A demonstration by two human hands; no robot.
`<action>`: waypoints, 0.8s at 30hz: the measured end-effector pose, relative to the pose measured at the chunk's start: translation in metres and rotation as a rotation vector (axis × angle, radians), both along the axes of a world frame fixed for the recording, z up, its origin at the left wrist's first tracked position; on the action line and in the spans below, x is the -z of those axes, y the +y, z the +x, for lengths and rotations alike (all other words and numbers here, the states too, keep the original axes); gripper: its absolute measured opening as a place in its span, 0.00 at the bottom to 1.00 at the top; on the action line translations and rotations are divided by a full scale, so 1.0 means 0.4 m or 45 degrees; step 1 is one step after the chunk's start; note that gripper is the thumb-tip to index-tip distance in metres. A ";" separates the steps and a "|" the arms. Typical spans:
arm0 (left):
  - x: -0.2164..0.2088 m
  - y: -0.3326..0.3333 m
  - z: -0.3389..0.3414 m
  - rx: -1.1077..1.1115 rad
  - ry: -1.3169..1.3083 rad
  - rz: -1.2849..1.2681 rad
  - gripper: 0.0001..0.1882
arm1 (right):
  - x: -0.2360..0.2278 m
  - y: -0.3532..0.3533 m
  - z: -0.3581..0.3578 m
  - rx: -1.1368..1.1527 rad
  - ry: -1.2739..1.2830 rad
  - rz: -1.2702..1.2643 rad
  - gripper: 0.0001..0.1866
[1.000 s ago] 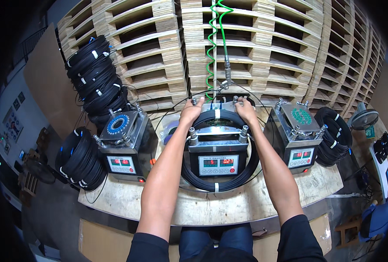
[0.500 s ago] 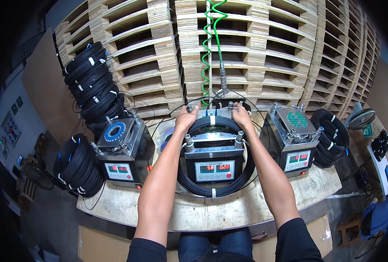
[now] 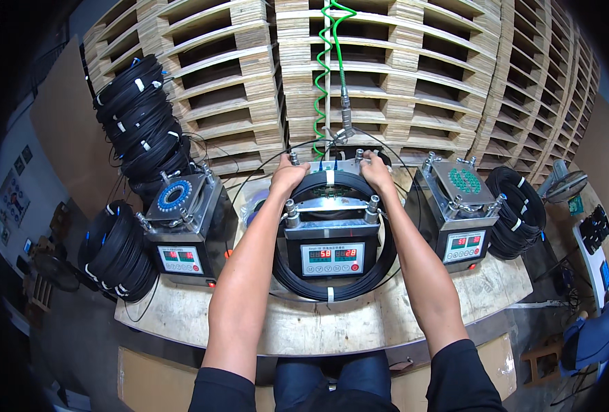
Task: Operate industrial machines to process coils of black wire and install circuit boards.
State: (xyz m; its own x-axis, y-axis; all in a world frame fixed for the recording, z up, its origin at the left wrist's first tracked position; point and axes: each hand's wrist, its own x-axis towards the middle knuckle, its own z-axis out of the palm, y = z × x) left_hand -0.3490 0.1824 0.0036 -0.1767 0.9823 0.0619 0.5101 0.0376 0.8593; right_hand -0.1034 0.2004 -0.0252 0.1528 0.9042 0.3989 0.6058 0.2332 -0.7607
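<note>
A metal-topped machine (image 3: pixel 332 229) with a red digital display stands in the middle, and a ring of coiled black cable (image 3: pixel 334 292) loops around its body. My left hand (image 3: pixel 290 175) is closed about the far left corner post, just beneath its metal knob (image 3: pixel 293 158). At the far right corner, my right hand (image 3: pixel 376 172) closes about the other post, beside its knob (image 3: pixel 359 156). The fingertips of both hands are partly hidden behind the posts. Blue-tipped cable ends stand upright at the top plate's far edge, between my hands.
Similar machines stand on the wooden table (image 3: pixel 311 329), one at left (image 3: pixel 181 237) and one at right (image 3: pixel 459 220). Black cable coils (image 3: pixel 115 250) are stacked at left, more coils (image 3: pixel 517 209) at right. A green spiral hose (image 3: pixel 321 82) hangs before wooden pallets (image 3: pixel 387 62).
The whole view has shifted slightly, so the table and machines sit a little left and higher. Both hands stay at the same corner posts.
</note>
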 end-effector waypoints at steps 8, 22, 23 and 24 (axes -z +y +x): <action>0.012 0.016 -0.012 -0.006 0.084 0.057 0.43 | 0.008 0.010 0.003 -0.071 0.130 -0.045 0.22; -0.016 -0.020 0.005 -0.058 0.130 -0.014 0.41 | 0.011 0.014 0.003 0.009 -0.001 -0.053 0.23; -0.020 -0.023 0.004 -0.042 0.122 -0.028 0.41 | 0.019 0.024 0.006 -0.013 0.087 -0.060 0.23; -0.022 -0.025 0.003 -0.042 0.109 -0.034 0.41 | 0.027 0.032 0.008 -0.040 0.073 -0.036 0.23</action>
State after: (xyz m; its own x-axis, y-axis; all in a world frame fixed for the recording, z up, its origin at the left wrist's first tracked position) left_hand -0.3476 0.1724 0.0125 -0.2041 0.9776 0.0522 0.5795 0.0777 0.8112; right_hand -0.1004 0.2132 -0.0358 0.1465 0.9196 0.3645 0.5535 0.2292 -0.8007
